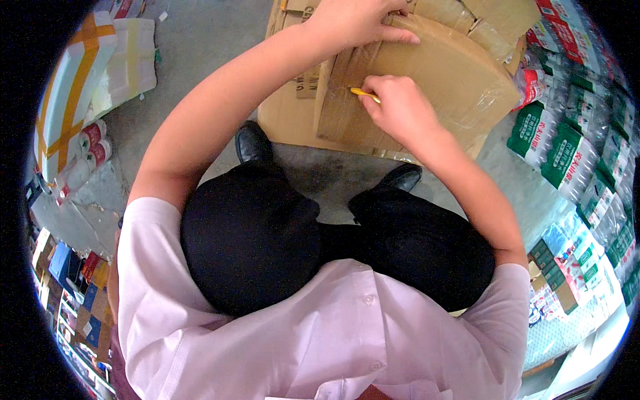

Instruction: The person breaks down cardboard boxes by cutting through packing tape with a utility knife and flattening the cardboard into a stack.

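Observation:
Flattened brown cardboard (460, 87) lies on the floor in front of my feet, with several layers and flaps overlapping. My right hand (400, 110) is closed round a slim yellow stick-like tool (365, 95). Its end touches or nearly touches the cardboard near a folded edge; whether it is a cutter or a pen I cannot tell. My left hand (357, 23) rests on the cardboard farther away, at the top of the view. Its thumb is stretched out and apart from the fingers, which are partly cut off by the picture's edge.
Shrink-wrapped packs of bottles with green labels (563, 153) are stacked on the right, red-labelled ones behind. At left stand white foam boxes (83, 87) with brown tape. Small boxes (87, 313) crowd the lower left. My black shoes (400, 179) are just short of the cardboard.

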### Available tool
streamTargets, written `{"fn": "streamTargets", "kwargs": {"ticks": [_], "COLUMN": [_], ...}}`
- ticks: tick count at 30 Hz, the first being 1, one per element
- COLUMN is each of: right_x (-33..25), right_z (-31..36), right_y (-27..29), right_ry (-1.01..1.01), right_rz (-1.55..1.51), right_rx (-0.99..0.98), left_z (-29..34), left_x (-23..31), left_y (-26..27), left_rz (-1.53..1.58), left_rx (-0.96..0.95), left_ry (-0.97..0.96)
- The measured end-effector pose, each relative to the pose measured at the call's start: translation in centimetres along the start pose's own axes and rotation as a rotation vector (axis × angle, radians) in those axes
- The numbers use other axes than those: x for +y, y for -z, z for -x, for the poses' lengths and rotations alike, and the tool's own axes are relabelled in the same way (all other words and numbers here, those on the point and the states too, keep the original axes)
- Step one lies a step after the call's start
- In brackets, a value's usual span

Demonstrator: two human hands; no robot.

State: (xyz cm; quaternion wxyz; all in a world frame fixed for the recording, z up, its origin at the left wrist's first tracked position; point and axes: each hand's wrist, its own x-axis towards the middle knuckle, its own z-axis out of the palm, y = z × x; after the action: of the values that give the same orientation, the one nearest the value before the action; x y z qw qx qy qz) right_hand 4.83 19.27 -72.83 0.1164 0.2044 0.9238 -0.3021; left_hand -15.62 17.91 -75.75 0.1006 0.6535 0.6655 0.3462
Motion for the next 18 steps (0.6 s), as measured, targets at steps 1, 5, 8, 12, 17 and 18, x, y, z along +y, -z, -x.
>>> {"fn": "streamTargets", "kwargs": {"ticks": [1, 5, 8, 12, 17, 18], "right_x": [0.5, 0.4, 1.3, 1.6, 2.2, 2.3], "right_z": [0.0, 0.5, 0.9, 1.5, 2.3, 2.5], "right_y": [-0.1, -0.3, -0.2, 0.7, 0.9, 1.0], "right_ry": [-0.021, -0.063, -0.064, -0.114, -0.128, -0.130], "right_rz": [0.001, 0.051, 0.010, 0.025, 0.037, 0.033], "right_rx": [0.003, 0.018, 0.017, -0.008, -0.002, 0.001], "left_z": [0.0, 0.0, 0.1, -0.1, -0.1, -0.1], "left_x": [0.0, 0.2, 0.4, 0.3, 0.7, 0.9], "left_y": [-0.1, -0.4, -0.1, -0.3, 0.0, 0.1], "left_rz": [-0.006, 0.000, -0.013, -0.019, -0.022, -0.027], "left_rx": [0.000, 0.048, 0.015, 0.023, -0.024, -0.027], "left_ry": [-0.010, -0.028, -0.001, -0.023, 0.009, 0.010]}}
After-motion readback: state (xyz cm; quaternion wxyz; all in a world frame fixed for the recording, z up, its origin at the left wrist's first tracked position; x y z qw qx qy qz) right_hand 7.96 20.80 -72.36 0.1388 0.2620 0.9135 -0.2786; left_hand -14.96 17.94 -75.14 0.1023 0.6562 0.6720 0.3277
